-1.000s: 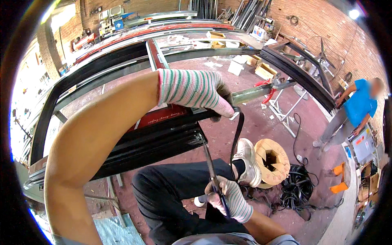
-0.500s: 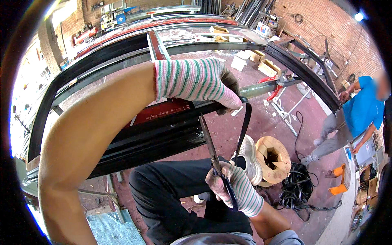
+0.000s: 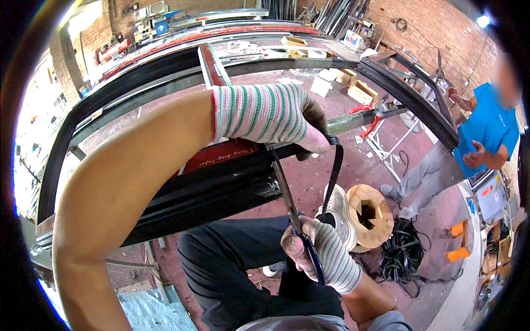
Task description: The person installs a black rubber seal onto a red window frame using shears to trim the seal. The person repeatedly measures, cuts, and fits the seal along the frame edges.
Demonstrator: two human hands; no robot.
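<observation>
Moved since the last frame: the long-bladed tool [image 3: 287, 190] has been nudged up a touch by the right hand [image 3: 326, 254], tip now closer under the left hand [image 3: 270, 118]; a co-worker [image 3: 486, 129] in blue is seen with both hands raised.
Black strip: pinched at its top by the left thumb, bent over there, then hung down steeply, right of the blades and past the right fist.
Left grip: closed up snug, fingertips mostly hidden.
Right grip: wrapped firmly round the tool's handles; blade gap can't be told.
Nearest to the bend: left hand, easily.
Black frame [image 3: 204, 201]: set below-left of the left grip; tip contact can't be judged.
</observation>
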